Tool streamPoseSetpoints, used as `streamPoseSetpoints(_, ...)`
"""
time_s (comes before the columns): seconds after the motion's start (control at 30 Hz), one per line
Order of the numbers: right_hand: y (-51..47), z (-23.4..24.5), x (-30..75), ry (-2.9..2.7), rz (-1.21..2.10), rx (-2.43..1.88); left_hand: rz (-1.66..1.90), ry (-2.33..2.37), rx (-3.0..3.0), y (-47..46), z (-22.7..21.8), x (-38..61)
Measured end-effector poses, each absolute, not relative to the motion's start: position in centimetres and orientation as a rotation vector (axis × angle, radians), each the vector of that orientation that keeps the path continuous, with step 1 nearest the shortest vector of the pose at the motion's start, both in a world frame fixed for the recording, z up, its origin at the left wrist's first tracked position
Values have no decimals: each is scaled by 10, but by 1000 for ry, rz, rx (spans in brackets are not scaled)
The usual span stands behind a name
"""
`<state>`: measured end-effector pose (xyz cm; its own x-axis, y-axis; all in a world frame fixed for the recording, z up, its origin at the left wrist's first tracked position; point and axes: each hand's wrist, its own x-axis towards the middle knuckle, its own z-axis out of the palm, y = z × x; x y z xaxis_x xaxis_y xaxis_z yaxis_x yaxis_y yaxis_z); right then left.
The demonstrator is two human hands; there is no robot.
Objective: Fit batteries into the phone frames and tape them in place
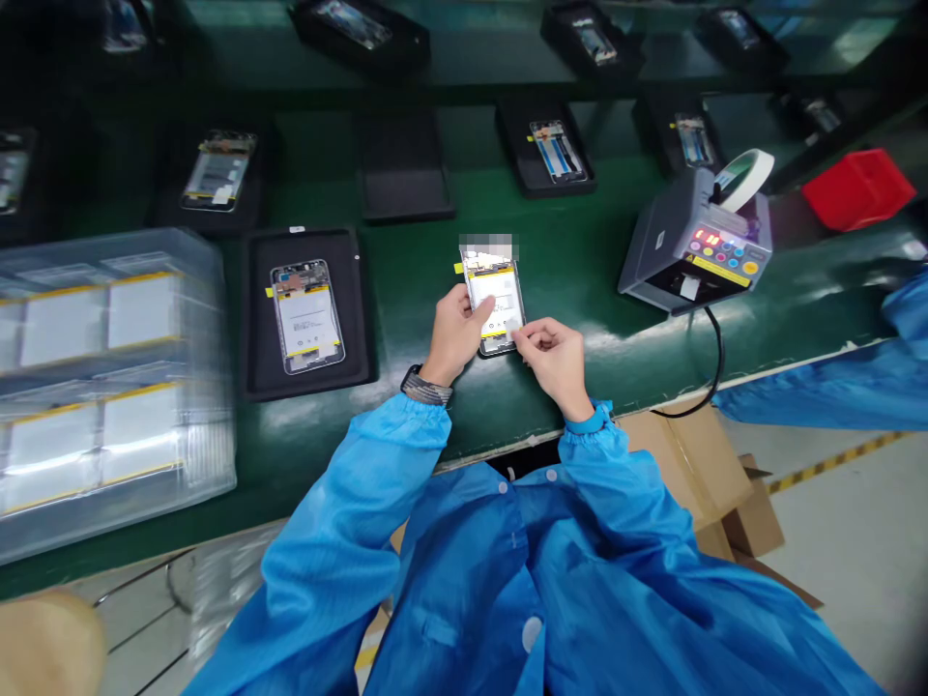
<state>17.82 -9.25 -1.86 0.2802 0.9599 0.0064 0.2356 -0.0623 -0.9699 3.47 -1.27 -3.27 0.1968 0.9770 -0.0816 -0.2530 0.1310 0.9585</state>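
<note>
An opened phone (500, 290) with its white battery showing is in front of me over the green bench. My left hand (458, 333) grips it along the left side, thumb lying on the battery. At the phone's lower right edge, my right hand (555, 356) is closed in a pinch. A small pale patch shows by those fingertips, but I cannot make out what they hold. Left of my hands, another opened phone (310, 324) lies in a black tray (259, 333).
A tape dispenser (696, 242) with a lit panel stands at right, its cable (717, 362) hanging over the bench edge. Clear plastic trays (210, 387) of batteries sit at left. Black trays with opened phones line the back, near an unfilled tray (404, 174). A red bin (859, 188) is far right.
</note>
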Motion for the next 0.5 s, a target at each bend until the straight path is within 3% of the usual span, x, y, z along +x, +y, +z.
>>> streamPoseSetpoints(0.37, -92, -15, 188, -1408, 685, -1728, 1090, 907, 1003, -13, -31, 33)
streamPoseSetpoints(0.5, -86, -8, 195, -1322, 866, -1624, 1064, 865, 958, -13, -28, 33)
